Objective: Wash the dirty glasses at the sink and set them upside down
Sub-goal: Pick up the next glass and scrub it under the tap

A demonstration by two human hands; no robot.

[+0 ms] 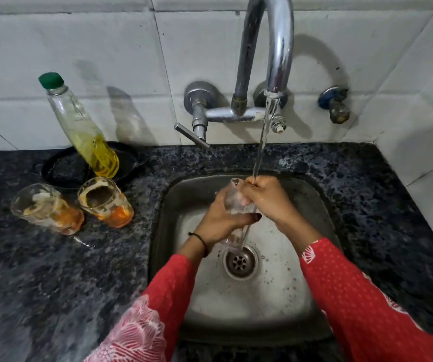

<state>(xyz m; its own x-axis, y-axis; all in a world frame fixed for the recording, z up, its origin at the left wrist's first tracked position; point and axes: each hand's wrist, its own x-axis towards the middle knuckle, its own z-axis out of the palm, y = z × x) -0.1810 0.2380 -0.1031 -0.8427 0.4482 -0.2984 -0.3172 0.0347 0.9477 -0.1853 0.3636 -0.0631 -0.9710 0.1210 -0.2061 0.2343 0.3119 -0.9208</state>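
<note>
Left hand (219, 218): wrapped around the middle of a clear glass (237, 205), thumb across its front, fingers behind. A dark band sits on that wrist. Right hand (267, 198): closed over the upper part of the same glass, fingers curled at its rim; whether any fingers reach inside cannot be told.

The glass is held over the sink (173, 205), tilted, mouth up and away from the person, base low and just above the drain (240, 262). It looks clear of residue where visible. A stream of water (262, 137) runs from the tap (275, 48) and lands on the right hand at the rim. Droplets and foam specks dot the basin floor.

Both sleeves (354, 296) are red with a white pattern.

On the dark speckled counter (40, 283), left of the sink, two dirty glasses stand upright and close together: the nearer one (105, 202) close to the sink edge, the far one (46, 209) just beyond it. Both carry orange liquid at the bottom and pale smears on the walls.

Behind them, a bottle (84, 131) with a green cap, part-filled with yellow liquid, stands on a black dish (61, 168) against the tiled wall (105, 35). A second, smaller tap (337, 104) is fixed to the wall at right.
</note>
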